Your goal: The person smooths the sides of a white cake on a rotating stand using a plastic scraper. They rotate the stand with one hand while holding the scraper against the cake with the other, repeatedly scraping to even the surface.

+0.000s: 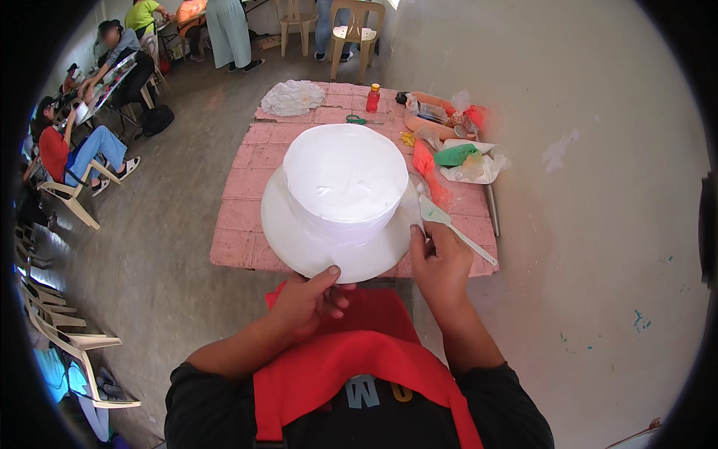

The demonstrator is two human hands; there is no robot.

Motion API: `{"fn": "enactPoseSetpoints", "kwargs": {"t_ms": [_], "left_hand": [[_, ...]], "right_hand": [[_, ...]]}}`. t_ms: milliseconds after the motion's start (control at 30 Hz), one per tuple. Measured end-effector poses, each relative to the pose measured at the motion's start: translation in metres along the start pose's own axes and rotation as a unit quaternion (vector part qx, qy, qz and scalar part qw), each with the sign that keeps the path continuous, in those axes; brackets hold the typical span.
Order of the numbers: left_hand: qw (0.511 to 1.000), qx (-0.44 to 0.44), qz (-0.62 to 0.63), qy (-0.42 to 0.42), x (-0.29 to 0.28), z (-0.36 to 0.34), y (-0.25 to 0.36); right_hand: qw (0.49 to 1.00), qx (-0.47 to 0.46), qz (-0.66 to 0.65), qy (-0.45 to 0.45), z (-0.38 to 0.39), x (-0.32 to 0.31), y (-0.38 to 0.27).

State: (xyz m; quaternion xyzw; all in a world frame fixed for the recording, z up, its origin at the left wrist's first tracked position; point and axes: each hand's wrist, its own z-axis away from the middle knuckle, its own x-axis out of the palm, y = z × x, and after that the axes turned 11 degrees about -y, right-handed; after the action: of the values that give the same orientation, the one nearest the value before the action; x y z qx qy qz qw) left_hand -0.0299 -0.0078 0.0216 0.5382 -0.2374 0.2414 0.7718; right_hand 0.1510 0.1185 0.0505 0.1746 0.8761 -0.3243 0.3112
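Note:
A smooth white round cake (345,170) with a few small dents in its top sits on a wide white turntable (299,247). My left hand (308,301) holds the turntable's near rim, thumb on top and fingers curled beneath. At the right rim, my right hand (443,263) has its thumb against the edge; its other fingers are bent and partly hidden. Beside that hand's knuckles lies a spatula (467,241) with a pale blade and white handle. Whether the right fingers touch the spatula I cannot make out.
The pink-covered table (239,202) also bears crumpled white paper (293,98), green-handled scissors (356,120), a red bottle (373,98), an orange tray (422,112) and plastic bags (479,163). A wall (598,187) rises close on the right. People and chairs (82,194) are at the left.

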Motion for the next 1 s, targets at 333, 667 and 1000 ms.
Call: {"fn": "enactPoseSetpoints", "kwargs": {"t_ms": [333, 667, 1000], "left_hand": [[0.999, -0.028, -0.005, 0.018, -0.020, 0.002, -0.010], [0.985, 0.149, 0.048, 0.070, -0.039, 0.000, 0.021], [0.987, 0.155, 0.044, 0.023, -0.039, 0.001, 0.021]], "right_hand": [[0.998, 0.049, 0.013, 0.026, -0.008, -0.009, 0.011], [0.990, 0.107, -0.094, -0.010, -0.047, 0.013, 0.026], [0.998, 0.035, -0.050, -0.009, -0.033, 0.015, 0.019]]}}
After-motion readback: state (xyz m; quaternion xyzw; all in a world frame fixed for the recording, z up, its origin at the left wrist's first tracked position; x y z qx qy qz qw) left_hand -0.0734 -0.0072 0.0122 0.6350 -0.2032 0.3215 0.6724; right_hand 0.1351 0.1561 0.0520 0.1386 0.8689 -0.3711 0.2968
